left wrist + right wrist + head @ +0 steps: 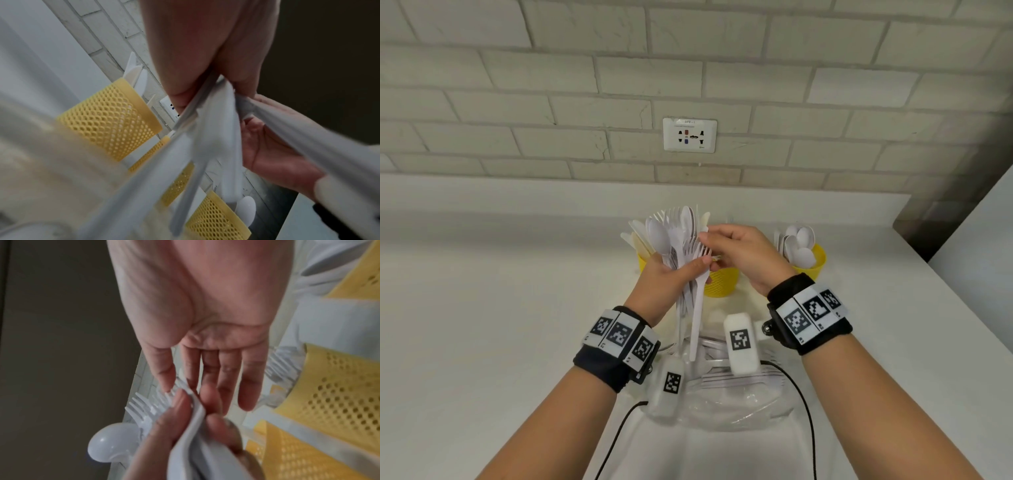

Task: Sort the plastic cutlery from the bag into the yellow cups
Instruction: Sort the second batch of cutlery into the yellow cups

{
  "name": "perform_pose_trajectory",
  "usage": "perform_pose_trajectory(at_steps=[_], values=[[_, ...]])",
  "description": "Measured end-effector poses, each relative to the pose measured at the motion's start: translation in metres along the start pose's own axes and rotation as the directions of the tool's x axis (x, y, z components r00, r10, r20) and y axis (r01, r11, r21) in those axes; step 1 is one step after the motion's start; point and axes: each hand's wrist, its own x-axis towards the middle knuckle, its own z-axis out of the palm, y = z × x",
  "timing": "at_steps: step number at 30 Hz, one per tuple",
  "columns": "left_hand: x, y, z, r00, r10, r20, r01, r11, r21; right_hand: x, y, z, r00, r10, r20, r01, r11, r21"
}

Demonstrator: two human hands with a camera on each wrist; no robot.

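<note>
Cutlery bundle (681,253) sat gripped in my left hand (671,277); my right hand (739,255) pinched one fork (697,301). Next, I judged: pull it free toward a yellow cup (719,282) at twelve o'clock.

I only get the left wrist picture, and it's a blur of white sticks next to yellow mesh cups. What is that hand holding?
Observer: The head view shows the left hand gripping a bunch of white plastic cutlery, with spoons and forks fanned upward.
Operator: What is the other hand doing?
Observer: In the right wrist view, the right hand pinches the tines of one fork in that bunch with thumb and forefinger.
Operator: Where is the bag?
Observer: A clear plastic bag lies on the counter below both wrists, with more forks on it.
</note>
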Motion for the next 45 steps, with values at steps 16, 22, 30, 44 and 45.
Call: perform_pose_trajectory(at_steps=[16, 22, 30, 44, 45], values=[[-0.008, 0.002, -0.015, 0.995, -0.061, 0.076, 0.058, 0.998, 0.039, 0.012, -0.001, 0.017, 0.999, -0.014, -0.050, 0.013, 0.999, -0.030], [-0.010, 0.001, -0.021, 0.996, -0.062, 0.062, 0.060, 0.997, 0.040, 0.013, -0.001, 0.023, 0.998, -0.008, -0.070, 0.011, 0.999, 0.046], [-0.012, 0.001, -0.031, 0.996, -0.084, 0.027, 0.082, 0.995, 0.064, 0.025, -0.010, 0.028, 0.987, -0.045, -0.156, 0.061, 0.993, 0.099], [-0.016, -0.004, -0.065, 0.983, -0.041, -0.182, 0.055, 0.996, 0.076, 0.070, -0.030, 0.039, 0.872, -0.302, -0.386, 0.294, 0.952, -0.080], [-0.015, -0.004, -0.064, 0.982, -0.038, -0.182, 0.051, 0.997, 0.064, 0.073, -0.017, 0.045, 0.896, -0.278, -0.347, 0.232, 0.958, -0.169]])
